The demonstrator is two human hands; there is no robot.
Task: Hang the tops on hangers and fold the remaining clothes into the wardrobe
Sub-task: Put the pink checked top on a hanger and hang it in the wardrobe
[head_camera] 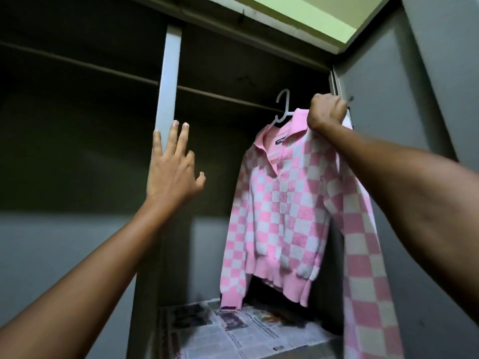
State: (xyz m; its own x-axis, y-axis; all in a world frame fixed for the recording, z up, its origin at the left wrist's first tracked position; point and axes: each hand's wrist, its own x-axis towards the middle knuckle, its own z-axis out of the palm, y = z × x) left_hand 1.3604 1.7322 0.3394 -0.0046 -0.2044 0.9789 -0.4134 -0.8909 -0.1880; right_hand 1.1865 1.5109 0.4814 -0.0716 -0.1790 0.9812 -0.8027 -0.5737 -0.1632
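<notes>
I have the top (280,203), a pink and white checked knit, on a white hanger (282,110) and raised inside the wardrobe (375,86). My right hand (327,114) is clenched round the hanger's right shoulder through the fabric, up near the door edge. My left hand (172,165) is released, its fingers (178,136) spread and straight, resting on the upright divider (168,81).

I judge the step to be getting the hook over the rail (228,97). The hook sits just in front of the rail, with its tip slightly above it; whether it has caught I cannot tell from this view. To do it well I would lift from the shoulder I hold until the hook's opening clears the rail, bring it back over, then lower until the weight settles before I let go. Holding at one end tilts the hanger, and it does slope down to the left, so I would level it as I lower, or the collar side may slide off.

The top hangs below and to the left of my right fingers, its body free and facing me, its hem near the newspaper (241,330) lining the shelf. One sleeve trails down under my right forearm, close to the door, and I would keep it from snagging there. My left fingers are well apart from the top.
</notes>
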